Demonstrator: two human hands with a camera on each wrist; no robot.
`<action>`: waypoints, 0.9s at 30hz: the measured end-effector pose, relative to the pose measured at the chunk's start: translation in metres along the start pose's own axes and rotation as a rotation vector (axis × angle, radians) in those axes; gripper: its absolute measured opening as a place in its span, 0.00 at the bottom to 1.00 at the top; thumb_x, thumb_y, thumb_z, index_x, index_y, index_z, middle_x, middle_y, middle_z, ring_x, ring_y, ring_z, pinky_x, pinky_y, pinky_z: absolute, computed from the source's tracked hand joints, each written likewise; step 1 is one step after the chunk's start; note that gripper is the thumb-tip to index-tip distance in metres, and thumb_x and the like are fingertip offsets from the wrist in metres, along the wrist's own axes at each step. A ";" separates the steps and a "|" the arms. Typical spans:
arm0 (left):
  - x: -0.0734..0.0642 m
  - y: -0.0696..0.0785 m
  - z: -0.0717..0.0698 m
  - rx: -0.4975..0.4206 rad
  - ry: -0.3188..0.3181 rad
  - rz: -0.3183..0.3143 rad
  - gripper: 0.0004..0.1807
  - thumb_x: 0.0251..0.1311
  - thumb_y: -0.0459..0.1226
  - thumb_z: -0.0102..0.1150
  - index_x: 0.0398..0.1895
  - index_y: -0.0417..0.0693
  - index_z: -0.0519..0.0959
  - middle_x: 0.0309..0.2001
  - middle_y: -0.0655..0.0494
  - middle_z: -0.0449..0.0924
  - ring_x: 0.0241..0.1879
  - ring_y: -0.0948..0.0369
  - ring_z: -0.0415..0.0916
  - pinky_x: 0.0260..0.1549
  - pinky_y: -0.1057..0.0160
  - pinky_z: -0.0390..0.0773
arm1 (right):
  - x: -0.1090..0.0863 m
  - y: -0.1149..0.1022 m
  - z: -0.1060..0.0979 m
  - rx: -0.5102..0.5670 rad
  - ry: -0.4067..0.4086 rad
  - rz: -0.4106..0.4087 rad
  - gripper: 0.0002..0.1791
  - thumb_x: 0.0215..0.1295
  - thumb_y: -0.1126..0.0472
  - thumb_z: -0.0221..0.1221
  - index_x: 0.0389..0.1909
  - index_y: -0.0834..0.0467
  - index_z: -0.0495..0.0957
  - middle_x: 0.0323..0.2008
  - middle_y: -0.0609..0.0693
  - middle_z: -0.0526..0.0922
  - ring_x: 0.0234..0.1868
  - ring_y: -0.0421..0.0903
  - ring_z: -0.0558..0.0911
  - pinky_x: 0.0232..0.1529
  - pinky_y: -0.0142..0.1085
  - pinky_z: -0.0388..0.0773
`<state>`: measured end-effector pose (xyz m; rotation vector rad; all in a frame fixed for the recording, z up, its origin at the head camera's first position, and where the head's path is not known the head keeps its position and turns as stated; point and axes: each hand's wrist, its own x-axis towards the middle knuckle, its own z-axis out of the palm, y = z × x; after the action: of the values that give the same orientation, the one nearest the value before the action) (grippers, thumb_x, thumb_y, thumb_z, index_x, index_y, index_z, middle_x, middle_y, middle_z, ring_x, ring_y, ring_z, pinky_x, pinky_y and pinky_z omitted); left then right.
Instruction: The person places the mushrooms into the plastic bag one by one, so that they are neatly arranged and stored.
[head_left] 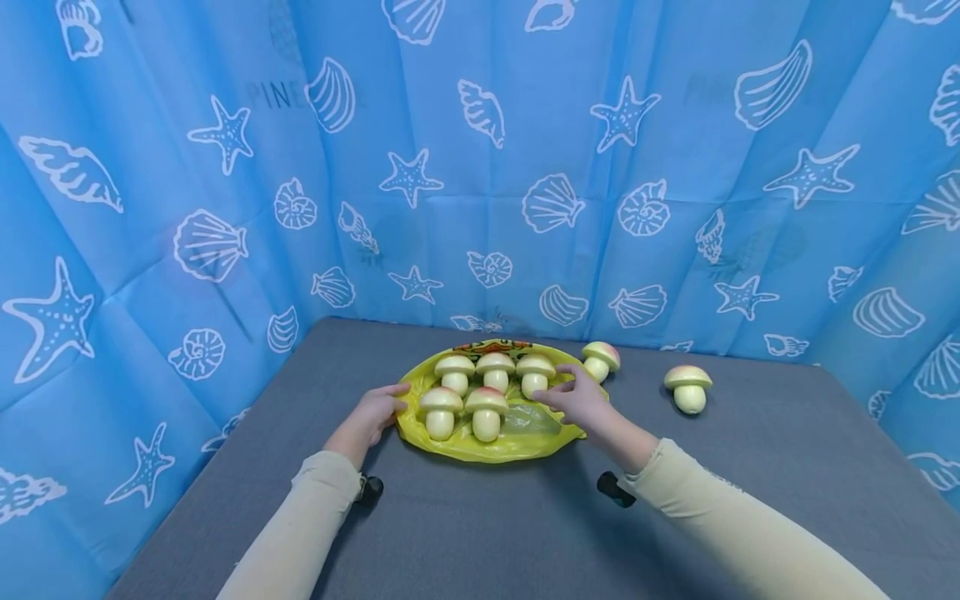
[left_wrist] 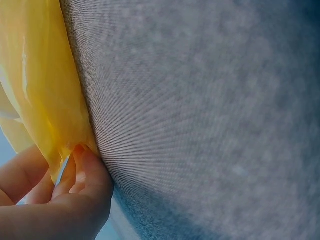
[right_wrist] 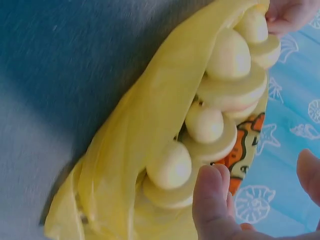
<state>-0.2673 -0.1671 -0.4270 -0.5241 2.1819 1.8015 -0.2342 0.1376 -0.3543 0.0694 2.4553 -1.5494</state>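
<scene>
A yellow plastic bag [head_left: 480,452] lies spread open on the table, with several toy mushrooms [head_left: 486,425] standing in two rows inside it. At the bag's left edge, my left hand [head_left: 375,412] pinches the plastic; the left wrist view shows fingertips and thumb on a gathered fold of the bag [left_wrist: 55,100]. My right hand [head_left: 583,402] hovers over the bag's right side, beside the back-right mushroom [head_left: 535,372]. Its thumb and fingers are spread apart with nothing between them. The right wrist view shows mushrooms [right_wrist: 170,165] behind the bag's near rim.
Two more mushrooms are outside the bag on the grey table [head_left: 480,533]: one tilted mushroom [head_left: 601,358] just behind the right hand, another mushroom [head_left: 688,388] farther right. A blue curtain [head_left: 480,167] with white shell prints hangs behind and at the sides.
</scene>
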 end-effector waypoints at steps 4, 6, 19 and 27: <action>0.000 0.000 0.000 -0.002 0.001 0.005 0.28 0.72 0.26 0.45 0.75 0.45 0.65 0.78 0.42 0.53 0.75 0.46 0.56 0.72 0.50 0.61 | 0.000 0.000 -0.012 -0.018 0.028 -0.021 0.40 0.72 0.59 0.59 0.76 0.69 0.51 0.56 0.68 0.74 0.54 0.64 0.77 0.54 0.57 0.78; -0.001 0.001 0.000 -0.003 0.002 0.005 0.28 0.72 0.26 0.45 0.75 0.44 0.65 0.78 0.42 0.53 0.75 0.46 0.56 0.72 0.50 0.61 | 0.000 0.001 -0.017 -0.032 0.043 -0.034 0.40 0.72 0.58 0.59 0.76 0.69 0.51 0.56 0.68 0.74 0.54 0.63 0.77 0.53 0.57 0.78; -0.003 0.003 -0.001 -0.007 -0.009 0.005 0.28 0.71 0.26 0.48 0.74 0.46 0.67 0.78 0.41 0.54 0.74 0.46 0.58 0.69 0.52 0.66 | 0.005 0.009 -0.043 -0.033 0.105 -0.065 0.38 0.72 0.59 0.59 0.75 0.68 0.53 0.57 0.69 0.72 0.54 0.59 0.75 0.45 0.47 0.78; -0.004 0.003 -0.004 -0.006 -0.037 0.018 0.31 0.68 0.24 0.50 0.74 0.44 0.66 0.78 0.41 0.54 0.75 0.46 0.55 0.72 0.49 0.61 | 0.012 0.017 -0.054 -0.033 0.146 -0.059 0.40 0.74 0.57 0.56 0.77 0.69 0.48 0.66 0.73 0.62 0.67 0.67 0.65 0.64 0.58 0.69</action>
<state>-0.2648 -0.1696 -0.4219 -0.4705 2.1640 1.8123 -0.2527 0.1919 -0.3501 0.1083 2.6171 -1.5788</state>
